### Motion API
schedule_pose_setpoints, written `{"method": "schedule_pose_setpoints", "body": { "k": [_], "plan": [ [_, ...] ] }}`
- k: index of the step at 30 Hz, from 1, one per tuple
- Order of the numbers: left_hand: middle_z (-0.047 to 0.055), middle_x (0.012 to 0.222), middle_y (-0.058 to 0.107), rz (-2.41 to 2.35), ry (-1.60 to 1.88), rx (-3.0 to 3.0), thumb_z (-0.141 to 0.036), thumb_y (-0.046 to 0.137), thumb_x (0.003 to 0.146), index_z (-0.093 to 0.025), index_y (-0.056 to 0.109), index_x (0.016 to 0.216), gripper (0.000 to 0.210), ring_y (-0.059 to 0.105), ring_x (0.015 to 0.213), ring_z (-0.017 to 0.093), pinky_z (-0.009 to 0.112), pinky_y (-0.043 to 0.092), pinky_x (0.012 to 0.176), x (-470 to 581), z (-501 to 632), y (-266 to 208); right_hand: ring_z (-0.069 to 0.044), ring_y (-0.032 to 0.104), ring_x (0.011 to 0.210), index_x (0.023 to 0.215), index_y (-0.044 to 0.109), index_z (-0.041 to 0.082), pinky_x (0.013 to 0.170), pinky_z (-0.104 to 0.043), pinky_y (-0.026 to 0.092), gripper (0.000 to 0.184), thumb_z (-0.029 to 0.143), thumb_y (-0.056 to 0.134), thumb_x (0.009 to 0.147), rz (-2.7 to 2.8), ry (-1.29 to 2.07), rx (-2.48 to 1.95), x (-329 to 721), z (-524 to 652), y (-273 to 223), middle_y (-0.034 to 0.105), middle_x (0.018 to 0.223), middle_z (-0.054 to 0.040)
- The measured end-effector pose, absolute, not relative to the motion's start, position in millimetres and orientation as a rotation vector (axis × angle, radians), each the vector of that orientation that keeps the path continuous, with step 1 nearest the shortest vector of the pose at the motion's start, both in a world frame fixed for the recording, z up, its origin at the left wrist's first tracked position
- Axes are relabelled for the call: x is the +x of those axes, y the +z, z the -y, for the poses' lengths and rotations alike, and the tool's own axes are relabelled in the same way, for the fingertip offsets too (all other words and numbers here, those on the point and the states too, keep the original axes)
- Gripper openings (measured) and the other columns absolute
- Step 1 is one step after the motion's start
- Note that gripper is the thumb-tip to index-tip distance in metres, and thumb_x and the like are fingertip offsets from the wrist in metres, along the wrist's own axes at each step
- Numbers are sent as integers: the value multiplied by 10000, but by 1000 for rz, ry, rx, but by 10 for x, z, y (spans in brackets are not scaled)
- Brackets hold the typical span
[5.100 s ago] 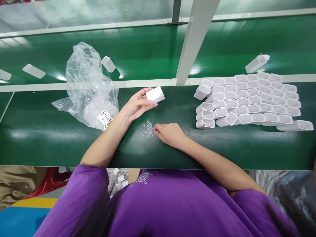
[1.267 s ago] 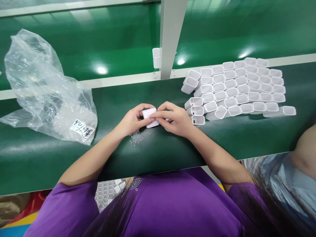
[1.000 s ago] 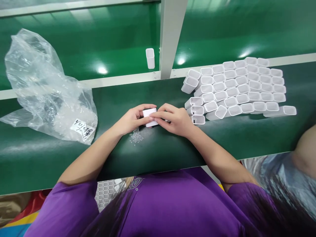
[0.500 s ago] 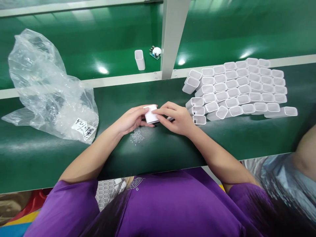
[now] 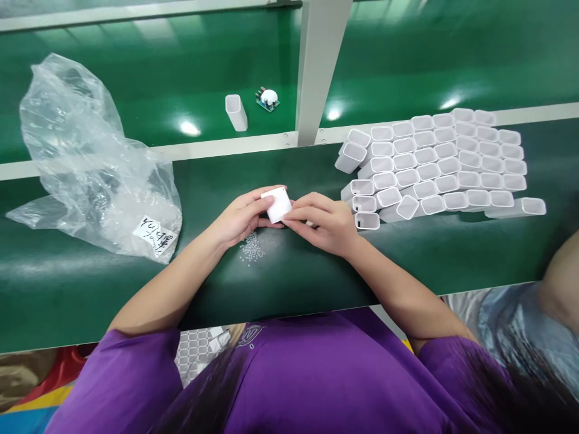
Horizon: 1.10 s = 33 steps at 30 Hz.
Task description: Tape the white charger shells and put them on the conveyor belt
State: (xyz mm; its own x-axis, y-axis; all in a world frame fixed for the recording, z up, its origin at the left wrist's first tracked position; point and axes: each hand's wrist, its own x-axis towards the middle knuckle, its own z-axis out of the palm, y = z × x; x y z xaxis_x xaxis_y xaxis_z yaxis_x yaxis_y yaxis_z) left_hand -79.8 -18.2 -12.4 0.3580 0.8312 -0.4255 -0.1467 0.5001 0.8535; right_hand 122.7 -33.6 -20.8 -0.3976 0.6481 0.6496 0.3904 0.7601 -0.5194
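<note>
My left hand [image 5: 242, 218] is closed round a white plastic case [image 5: 279, 205], its thumb on the near left edge. The case's flat square end faces up, with a small dark mark near one top corner. My right hand [image 5: 323, 222] has thumb and forefinger pinched together at the lower right corner of the case. Whatever lies between those fingertips is too small to make out. A pale bit shows beneath the right fingers, its kind unclear. Just below my left hand, a small heap of tiny clear pellets [image 5: 252, 248] lies on the green table [image 5: 289, 283].
Rows of open white cases [image 5: 425, 157] stand at the right. A clear plastic bag [image 5: 104, 163] with a handwritten label lies at the left. Behind a metal post [image 5: 322, 72], a white case [image 5: 236, 113] and a circuit board [image 5: 268, 100] sit on the green belt. Someone sits at far right.
The white case has turned and tilted in my left hand, and my right fingers have slid from its face to its lower corner. At the back, the lone case and circuit board have moved left.
</note>
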Motion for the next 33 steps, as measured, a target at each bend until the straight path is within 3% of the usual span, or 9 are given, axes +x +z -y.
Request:
{"method": "schedule_pose_setpoints", "body": {
  "k": [3, 9, 16, 23, 33],
  "plan": [
    [90, 1072, 736, -1002, 793, 955, -412, 825, 703, -190, 682, 1204, 566, 702, 912, 203, 292, 610, 768, -803, 202, -132, -141, 656, 796, 864, 706, 221, 700, -263, 520, 116, 275, 643, 945, 1843, 590, -865, 1223, 321, -136, 699, 867, -13],
    [68, 1137, 721, -936, 883, 1242, -342, 844, 702, -228, 681, 1198, 535, 687, 967, 190, 260, 568, 803, -803, 259, -168, -134, 618, 728, 858, 718, 206, 631, -267, 470, 89, 279, 695, 905, 1705, 723, -1006, 1246, 298, -80, 711, 866, -9],
    [80, 1153, 711, -1009, 864, 1309, -394, 833, 707, -233, 660, 1217, 563, 676, 995, 215, 299, 565, 828, -792, 296, -127, -142, 637, 779, 895, 725, 203, 680, -274, 487, 130, 307, 658, 933, 1736, 718, -995, 1253, 299, -77, 711, 886, -17],
    [83, 1156, 707, -1039, 876, 1302, -414, 837, 692, -233, 671, 1196, 561, 676, 1010, 226, 308, 571, 830, -778, 320, -101, -131, 595, 709, 855, 716, 199, 641, -268, 472, 195, 363, 653, 939, 1740, 696, -1053, 1248, 309, -76, 694, 835, -15],
    [94, 1177, 706, -1091, 921, 1376, -422, 823, 711, -223, 656, 1214, 567, 649, 1108, 249, 346, 561, 911, -759, 352, -76, -145, 656, 819, 928, 735, 212, 680, -257, 519, 150, 277, 607, 972, 1787, 565, -969, 1243, 308, -95, 714, 915, -26]
  ]
}}
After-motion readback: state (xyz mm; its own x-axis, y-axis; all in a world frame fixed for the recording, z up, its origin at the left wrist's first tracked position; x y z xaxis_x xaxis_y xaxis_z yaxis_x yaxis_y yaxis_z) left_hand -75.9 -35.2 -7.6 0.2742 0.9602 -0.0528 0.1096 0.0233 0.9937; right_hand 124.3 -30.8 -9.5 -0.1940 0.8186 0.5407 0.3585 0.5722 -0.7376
